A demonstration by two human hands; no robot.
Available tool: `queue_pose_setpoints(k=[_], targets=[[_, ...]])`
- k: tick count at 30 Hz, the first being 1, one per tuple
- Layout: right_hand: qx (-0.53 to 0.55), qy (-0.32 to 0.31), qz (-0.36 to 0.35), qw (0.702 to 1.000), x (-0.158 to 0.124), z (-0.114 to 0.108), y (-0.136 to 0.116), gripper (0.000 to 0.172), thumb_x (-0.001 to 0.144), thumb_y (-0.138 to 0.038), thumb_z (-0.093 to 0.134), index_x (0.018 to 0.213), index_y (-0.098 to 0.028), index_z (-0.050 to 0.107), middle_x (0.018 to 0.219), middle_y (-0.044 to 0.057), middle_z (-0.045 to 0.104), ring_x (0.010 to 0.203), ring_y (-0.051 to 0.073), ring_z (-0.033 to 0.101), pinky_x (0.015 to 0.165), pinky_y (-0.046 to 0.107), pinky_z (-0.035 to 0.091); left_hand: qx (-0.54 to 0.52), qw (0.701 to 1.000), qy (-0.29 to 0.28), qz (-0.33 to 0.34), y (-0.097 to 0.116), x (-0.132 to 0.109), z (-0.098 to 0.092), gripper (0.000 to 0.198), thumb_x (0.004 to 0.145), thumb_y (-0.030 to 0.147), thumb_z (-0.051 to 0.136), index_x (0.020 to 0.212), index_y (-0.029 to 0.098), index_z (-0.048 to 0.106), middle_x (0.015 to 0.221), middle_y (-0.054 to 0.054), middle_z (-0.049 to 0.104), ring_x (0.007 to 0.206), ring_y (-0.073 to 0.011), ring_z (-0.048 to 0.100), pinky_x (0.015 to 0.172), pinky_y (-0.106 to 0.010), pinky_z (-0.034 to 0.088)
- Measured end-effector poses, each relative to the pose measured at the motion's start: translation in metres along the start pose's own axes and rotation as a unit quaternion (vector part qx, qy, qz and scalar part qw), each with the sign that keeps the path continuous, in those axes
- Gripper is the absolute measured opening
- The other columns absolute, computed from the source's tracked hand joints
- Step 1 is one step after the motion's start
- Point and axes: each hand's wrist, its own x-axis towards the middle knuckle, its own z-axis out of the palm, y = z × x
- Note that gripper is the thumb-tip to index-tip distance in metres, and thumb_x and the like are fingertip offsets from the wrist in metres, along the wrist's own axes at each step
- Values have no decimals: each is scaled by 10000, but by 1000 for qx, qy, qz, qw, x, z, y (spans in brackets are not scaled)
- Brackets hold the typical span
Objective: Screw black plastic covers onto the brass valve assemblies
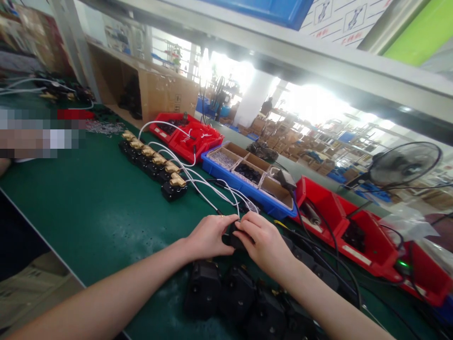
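Observation:
My left hand (213, 236) is closed around the side of a black plastic housing (235, 236), which my fingers partly cover. On its other side my right hand (260, 236) pinches at the top of the same housing, near a white cable (238, 208). What the right fingertips grip there is too small to make out. Just below my hands several similar black housings (237, 293) stand close together on the green table. Farther left, a row of black units with brass fittings (177, 179) trails white cables towards my hands.
A blue tray (226, 175) with small parts in compartments lies beyond my hands. Red bins (187, 137) stand behind and to the right. A fan (406, 163) and dark cables (336, 255) are at right. A person's blurred arm (24, 139) rests at the far left.

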Motion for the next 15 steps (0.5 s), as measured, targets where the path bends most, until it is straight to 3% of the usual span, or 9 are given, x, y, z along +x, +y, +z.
queue_pose_setpoints(k=[5, 15], targets=[[20, -7, 0, 1000, 1, -2, 2, 119, 823, -38, 664, 838, -155, 652, 865, 29, 602, 796, 124, 600, 710, 203, 509, 4, 1000, 5, -1, -1, 0, 1, 503, 608, 239, 685, 1107, 190, 636, 698, 34, 590, 606, -154, 525, 549, -239, 308], [-90, -3, 86, 992, 3, 8, -15, 138, 850, -103, 638, 719, -144, 625, 733, 43, 572, 654, 172, 562, 587, 279, 428, 17, 1000, 11, -22, 8, 0, -1, 347, 614, 221, 641, 959, 196, 620, 649, 41, 547, 585, -146, 505, 526, -232, 288]])
